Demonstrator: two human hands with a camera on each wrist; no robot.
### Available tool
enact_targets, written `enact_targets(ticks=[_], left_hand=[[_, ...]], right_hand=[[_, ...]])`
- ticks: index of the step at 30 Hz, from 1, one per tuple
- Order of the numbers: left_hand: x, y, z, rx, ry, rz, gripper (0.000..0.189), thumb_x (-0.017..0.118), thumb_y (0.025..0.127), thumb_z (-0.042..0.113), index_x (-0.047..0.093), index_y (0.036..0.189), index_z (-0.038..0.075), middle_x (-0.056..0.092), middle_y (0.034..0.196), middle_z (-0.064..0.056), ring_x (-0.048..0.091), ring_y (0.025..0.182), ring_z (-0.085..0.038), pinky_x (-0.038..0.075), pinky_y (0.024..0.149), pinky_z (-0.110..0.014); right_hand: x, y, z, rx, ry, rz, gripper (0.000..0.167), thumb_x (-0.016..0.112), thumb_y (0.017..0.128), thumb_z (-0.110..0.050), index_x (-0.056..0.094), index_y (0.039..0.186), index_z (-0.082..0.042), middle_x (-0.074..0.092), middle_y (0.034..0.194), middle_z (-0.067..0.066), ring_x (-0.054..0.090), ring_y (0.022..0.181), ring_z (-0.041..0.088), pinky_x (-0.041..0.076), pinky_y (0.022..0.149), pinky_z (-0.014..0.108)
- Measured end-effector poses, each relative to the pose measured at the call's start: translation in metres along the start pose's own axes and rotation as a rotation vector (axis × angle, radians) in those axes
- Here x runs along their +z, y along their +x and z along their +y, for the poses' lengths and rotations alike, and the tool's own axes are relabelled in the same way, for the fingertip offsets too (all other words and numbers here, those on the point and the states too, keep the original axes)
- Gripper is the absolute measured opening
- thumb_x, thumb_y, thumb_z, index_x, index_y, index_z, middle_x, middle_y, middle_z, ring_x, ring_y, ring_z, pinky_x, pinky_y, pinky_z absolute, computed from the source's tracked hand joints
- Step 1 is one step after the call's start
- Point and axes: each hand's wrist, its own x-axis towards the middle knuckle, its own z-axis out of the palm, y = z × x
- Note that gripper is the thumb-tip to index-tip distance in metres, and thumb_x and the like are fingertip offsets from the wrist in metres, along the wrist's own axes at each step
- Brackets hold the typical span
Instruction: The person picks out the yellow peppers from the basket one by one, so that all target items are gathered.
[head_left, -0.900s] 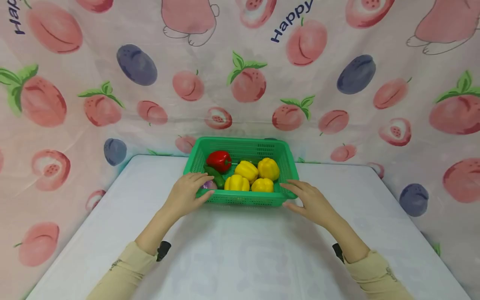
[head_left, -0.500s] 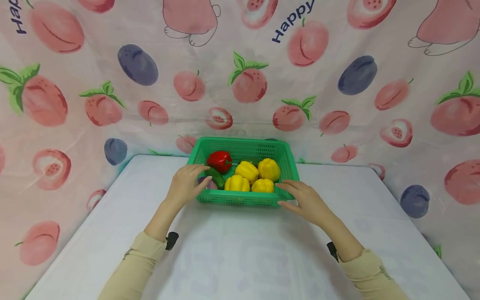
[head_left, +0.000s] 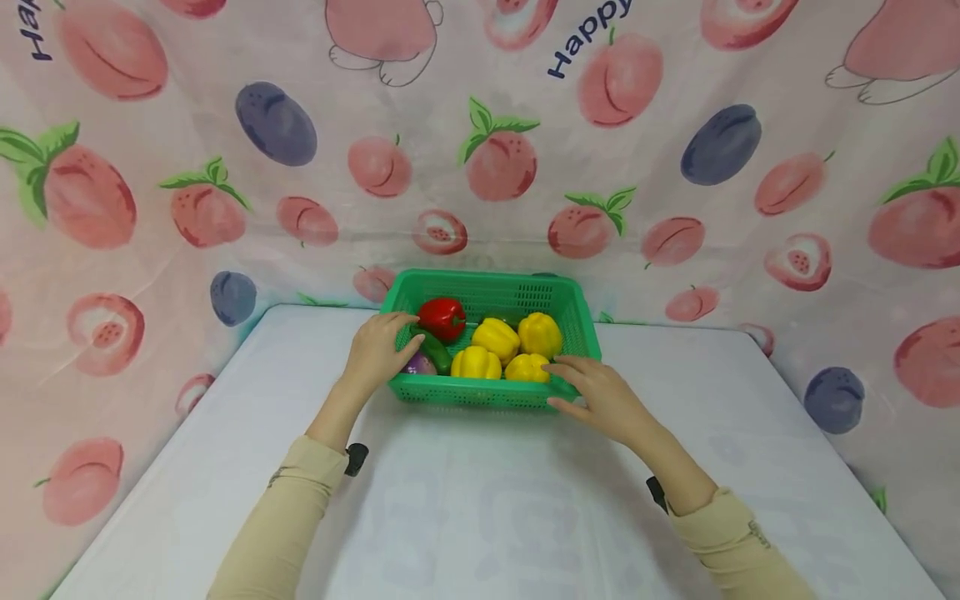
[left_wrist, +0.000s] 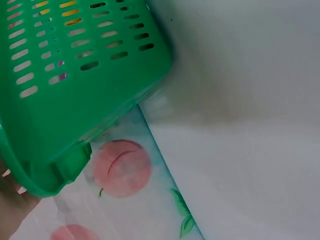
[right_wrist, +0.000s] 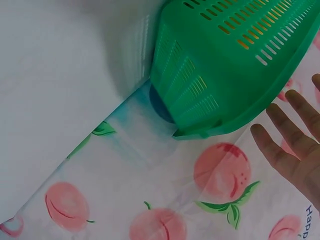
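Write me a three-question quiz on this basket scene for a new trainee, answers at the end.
1. How many yellow peppers show in the green basket?
2. True or false: the red pepper lies outside the basket.
3. Which hand is nearer the purple vegetable?

Key:
1. Four.
2. False; it lies inside.
3. The left hand.

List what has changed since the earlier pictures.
The left hand has moved farther up in the head view, beside the green basket. The right hand has moved inward, leftward across the basket's near right corner. Nothing was visibly taken hold of or let go. The basket and its vegetables stayed put.
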Motion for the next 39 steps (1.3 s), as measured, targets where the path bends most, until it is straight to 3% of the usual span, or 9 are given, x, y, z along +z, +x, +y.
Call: enact_targets(ticks=[5, 11, 20, 32, 39], left_hand=[[0.008, 0.009, -0.001, -0.021, 0.002, -0.054, 0.051, 0.059, 0.091, 0.037, 0.053, 0.132, 0.007, 0.049, 0.138, -0.021, 0.038, 0.132, -0.042, 0.031, 0.109, -0.057], [0.015, 0.011, -0.002, -0.049, -0.018, -0.103, 0.066, 0.056, 0.090, 0.048, 0.042, 0.141, 0.009, 0.037, 0.147, -0.023, 0.025, 0.138, -0.045, 0.020, 0.114, -0.058], [0.020, 0.006, 0.001, -0.116, -0.010, -0.141, 0.063, 0.055, 0.092, 0.043, 0.038, 0.143, 0.009, 0.034, 0.148, -0.024, 0.023, 0.139, -0.045, 0.019, 0.114, -0.058], [0.020, 0.008, 0.002, -0.139, 0.007, -0.196, 0.060, 0.053, 0.094, 0.041, 0.040, 0.142, 0.008, 0.033, 0.149, -0.025, 0.024, 0.139, -0.044, 0.018, 0.115, -0.057], [0.020, 0.007, 0.001, -0.151, 0.003, -0.219, 0.058, 0.051, 0.094, 0.041, 0.042, 0.141, 0.007, 0.033, 0.149, -0.024, 0.023, 0.140, -0.044, 0.017, 0.116, -0.055]], right_hand=[[0.001, 0.004, 0.000, -0.006, 0.013, 0.016, 0.045, 0.070, 0.084, -0.027, 0.061, 0.123, -0.007, 0.060, 0.124, 0.020, 0.057, 0.113, 0.039, 0.048, 0.090, 0.057], [0.001, 0.009, -0.004, 0.006, 0.032, 0.010, 0.043, 0.069, 0.085, -0.026, 0.061, 0.123, -0.007, 0.059, 0.124, 0.020, 0.057, 0.113, 0.038, 0.048, 0.091, 0.056], [0.005, 0.019, -0.010, 0.060, 0.042, -0.028, 0.043, 0.066, 0.087, -0.028, 0.059, 0.125, -0.007, 0.057, 0.128, 0.018, 0.055, 0.115, 0.039, 0.047, 0.094, 0.054], [0.022, 0.034, -0.008, 0.124, 0.089, -0.051, 0.035, 0.061, 0.091, -0.021, 0.060, 0.124, -0.007, 0.055, 0.130, 0.021, 0.056, 0.113, 0.040, 0.048, 0.092, 0.054], [0.028, 0.049, -0.002, 0.235, 0.227, -0.084, 0.036, 0.061, 0.091, -0.020, 0.060, 0.122, -0.001, 0.054, 0.131, 0.023, 0.055, 0.116, 0.040, 0.048, 0.095, 0.052]])
